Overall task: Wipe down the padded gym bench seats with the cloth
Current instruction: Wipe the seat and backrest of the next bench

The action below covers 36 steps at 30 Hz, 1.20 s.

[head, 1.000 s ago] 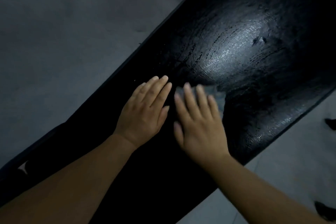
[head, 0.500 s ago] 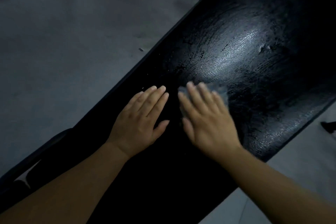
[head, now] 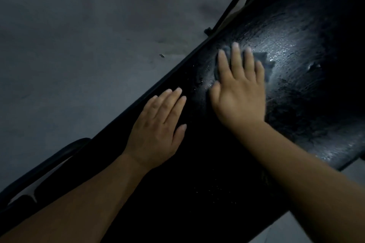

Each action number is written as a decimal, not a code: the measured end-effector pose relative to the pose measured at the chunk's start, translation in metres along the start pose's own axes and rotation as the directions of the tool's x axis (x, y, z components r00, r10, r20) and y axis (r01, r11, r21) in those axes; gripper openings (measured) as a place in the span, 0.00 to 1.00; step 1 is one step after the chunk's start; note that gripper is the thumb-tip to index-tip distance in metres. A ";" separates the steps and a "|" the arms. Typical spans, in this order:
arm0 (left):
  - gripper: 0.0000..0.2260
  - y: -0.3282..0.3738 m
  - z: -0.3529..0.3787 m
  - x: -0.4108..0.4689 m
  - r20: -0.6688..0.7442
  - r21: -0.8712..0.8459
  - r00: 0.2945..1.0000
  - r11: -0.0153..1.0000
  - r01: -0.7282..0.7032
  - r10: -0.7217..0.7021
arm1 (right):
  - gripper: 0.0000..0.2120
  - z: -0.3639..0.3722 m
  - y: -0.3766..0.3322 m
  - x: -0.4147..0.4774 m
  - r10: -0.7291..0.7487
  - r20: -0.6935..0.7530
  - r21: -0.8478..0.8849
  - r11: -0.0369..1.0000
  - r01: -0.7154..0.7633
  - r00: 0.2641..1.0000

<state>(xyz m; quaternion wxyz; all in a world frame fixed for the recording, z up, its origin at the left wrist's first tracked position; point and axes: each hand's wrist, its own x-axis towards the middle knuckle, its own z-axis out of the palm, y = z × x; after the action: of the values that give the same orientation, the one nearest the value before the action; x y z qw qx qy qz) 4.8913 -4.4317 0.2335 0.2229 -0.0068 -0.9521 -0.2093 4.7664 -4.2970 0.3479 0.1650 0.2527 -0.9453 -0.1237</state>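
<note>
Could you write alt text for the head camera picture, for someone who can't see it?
A right hand presses a grey cloth flat on a black padded bench, while the left hand rests flat beside it. Grey floor lies beyond.

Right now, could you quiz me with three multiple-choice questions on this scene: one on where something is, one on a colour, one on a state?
1. Where is the crumpled grey cloth?
A. under the right hand, on the padded bench seat
B. on the grey floor
C. under the left hand

2. What colour is the bench padding?
A. red
B. white
C. black

3. How is the left hand?
A. clenched in a fist
B. flat and open, palm down on the seat
C. raised off the seat

Answers: 1 A, the cloth pokes out past the right fingertips. 2 C, the seat is black with a glossy sheen. 3 B, its fingers lie spread on the padding with nothing in their grip.
</note>
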 end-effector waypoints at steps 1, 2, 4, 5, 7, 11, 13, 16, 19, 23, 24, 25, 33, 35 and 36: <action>0.27 -0.001 0.000 0.000 0.004 -0.003 1.000 1.000 0.014 -0.014 | 0.32 0.002 -0.017 0.003 0.005 -0.004 0.013 1.000 -0.005 1.000; 0.28 -0.002 -0.001 -0.001 0.010 -0.007 0.999 0.999 0.035 -0.035 | 0.32 0.007 -0.029 -0.006 -0.072 0.012 0.030 0.997 0.072 0.997; 0.30 -0.006 -0.003 -0.002 0.019 -0.004 0.997 0.997 0.075 -0.075 | 0.32 0.013 -0.034 -0.039 -0.323 0.077 0.041 0.946 0.320 0.943; 0.30 -0.008 -0.004 -0.002 0.022 0.000 0.996 0.996 0.085 -0.085 | 0.32 0.010 -0.026 -0.051 -0.410 0.116 0.042 0.912 0.408 0.905; 0.30 -0.009 -0.005 -0.003 0.036 0.008 0.995 0.996 0.091 -0.091 | 0.32 0.005 -0.001 -0.040 -0.454 0.126 0.027 0.890 0.454 0.882; 0.30 -0.006 -0.003 -0.005 0.022 0.006 0.995 0.995 0.102 -0.102 | 0.32 -0.001 -0.010 0.040 -0.076 0.014 0.008 0.997 0.076 0.997; 0.29 -0.006 -0.002 -0.006 0.015 -0.014 0.994 0.994 0.109 -0.109 | 0.32 0.003 -0.041 0.043 -0.092 0.012 0.027 0.995 0.092 0.996; 0.29 -0.009 -0.004 -0.008 0.031 -0.010 0.993 0.993 0.118 -0.118 | 0.31 0.011 -0.044 -0.018 -0.394 0.106 0.028 0.919 0.394 0.913; 0.30 -0.004 -0.009 -0.014 0.061 0.010 0.988 0.990 0.141 -0.141 | 0.32 0.002 0.003 -0.041 -0.480 0.177 0.016 0.874 0.485 0.859; 0.30 0.001 -0.010 -0.019 0.076 0.015 0.986 0.989 0.145 -0.146 | 0.32 -0.003 -0.010 0.019 -0.083 0.045 -0.006 0.996 0.084 0.995; 0.29 0.000 -0.009 -0.021 0.072 0.005 0.986 0.989 0.150 -0.150 | 0.33 -0.001 -0.029 0.016 -0.057 0.034 0.015 0.998 0.056 0.998; 0.28 0.000 -0.009 -0.022 0.068 -0.013 0.986 0.988 0.154 -0.153 | 0.33 0.004 -0.044 0.000 -0.113 0.040 0.033 0.993 0.112 0.993; 0.27 0.001 -0.011 -0.037 0.105 -0.004 0.984 0.990 0.143 -0.142 | 0.32 0.009 0.003 -0.084 -0.286 0.106 -0.002 0.958 0.288 0.952; 0.27 0.006 -0.009 -0.041 0.094 0.002 0.986 0.990 0.140 -0.139 | 0.32 0.006 -0.016 -0.059 -0.111 0.055 0.011 0.994 0.111 0.992; 0.27 0.009 -0.007 -0.043 0.087 0.003 0.987 0.991 0.135 -0.135 | 0.32 0.008 -0.028 -0.062 -0.100 0.047 0.030 0.995 0.099 0.994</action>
<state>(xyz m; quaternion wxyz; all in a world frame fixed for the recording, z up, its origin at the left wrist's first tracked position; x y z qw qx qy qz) 4.9340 -4.4228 0.2249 0.1667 0.0486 -0.9588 -0.2247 4.8261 -4.2870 0.3158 0.1323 0.2986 -0.9369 -0.1248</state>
